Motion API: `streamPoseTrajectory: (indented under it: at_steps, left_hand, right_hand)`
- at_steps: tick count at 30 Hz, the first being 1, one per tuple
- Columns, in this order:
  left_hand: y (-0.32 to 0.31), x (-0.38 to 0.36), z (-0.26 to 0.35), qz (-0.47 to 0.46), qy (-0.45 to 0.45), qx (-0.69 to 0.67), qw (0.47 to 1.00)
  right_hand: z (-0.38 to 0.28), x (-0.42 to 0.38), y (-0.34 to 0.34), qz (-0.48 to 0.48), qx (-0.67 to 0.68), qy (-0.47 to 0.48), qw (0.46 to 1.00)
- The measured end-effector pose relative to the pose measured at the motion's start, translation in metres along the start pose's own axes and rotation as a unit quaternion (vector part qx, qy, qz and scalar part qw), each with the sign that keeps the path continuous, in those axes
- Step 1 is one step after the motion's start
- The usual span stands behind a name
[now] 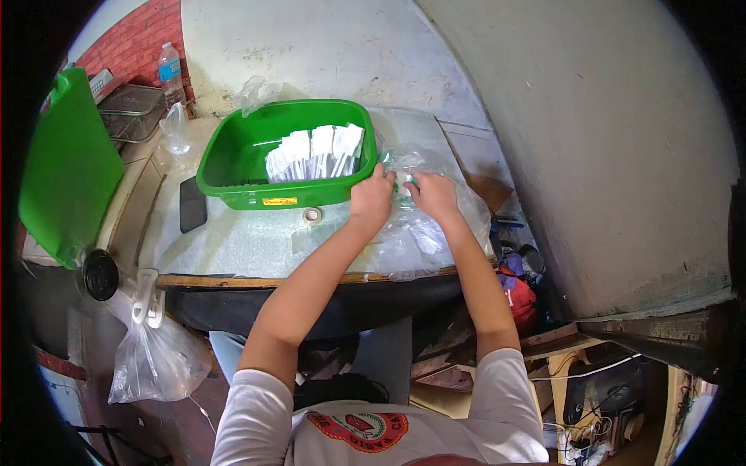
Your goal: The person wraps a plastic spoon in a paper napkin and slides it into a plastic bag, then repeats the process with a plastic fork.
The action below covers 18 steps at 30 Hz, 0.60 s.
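At the right side of the table, both hands are at a clear plastic bag (423,237) with some green print on it. My left hand (373,196) is closed on its upper left part, beside the basin's right end. My right hand (433,194) pinches the plastic a short way to the right, fingers curled. Small white and green bits show between the hands, too small to name. Next to my left hand stands a green plastic basin (256,194) holding several bundles of white paper-like strips (322,147). A small tape roll (312,216) lies in front of the basin.
A dark phone (193,205) lies left of the basin. Behind it are a water bottle (172,74) and a wire tray (132,109). A green chair back (70,167) stands at left. A plastic bag (159,357) hangs from a white clip (148,299) at the table edge. A wall (590,147) rises at right.
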<state>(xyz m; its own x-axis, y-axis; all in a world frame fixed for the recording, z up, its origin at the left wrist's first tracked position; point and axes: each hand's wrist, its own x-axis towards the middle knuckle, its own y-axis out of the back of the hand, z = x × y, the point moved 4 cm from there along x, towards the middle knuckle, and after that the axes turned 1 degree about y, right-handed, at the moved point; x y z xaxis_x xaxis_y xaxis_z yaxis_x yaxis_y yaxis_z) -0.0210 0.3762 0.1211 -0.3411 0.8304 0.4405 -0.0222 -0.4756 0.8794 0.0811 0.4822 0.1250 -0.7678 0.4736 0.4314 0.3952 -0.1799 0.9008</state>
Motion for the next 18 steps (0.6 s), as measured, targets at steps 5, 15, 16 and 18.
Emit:
streamPoseTrajectory:
  at_steps: [5,15,16,18]
  left_hand:
    - [-0.002,-0.002,-0.003,-0.033,-0.005,-0.013,0.999]
    - [-0.008,-0.002,-0.009,-0.064,-0.027,0.000,0.998]
    - [-0.007,-0.002,-0.009,-0.063,-0.028,0.000,0.998]
    - [-0.006,-0.003,-0.009,-0.058,-0.024,-0.027,0.998]
  right_hand:
    - [-0.003,0.005,-0.004,-0.018,-0.016,0.003,1.000]
    - [-0.011,0.002,0.002,0.025,0.017,0.034,0.999]
    - [-0.010,0.003,0.000,0.020,0.012,0.019,1.000]
    - [-0.008,0.004,-0.002,0.014,0.007,0.004,1.000]
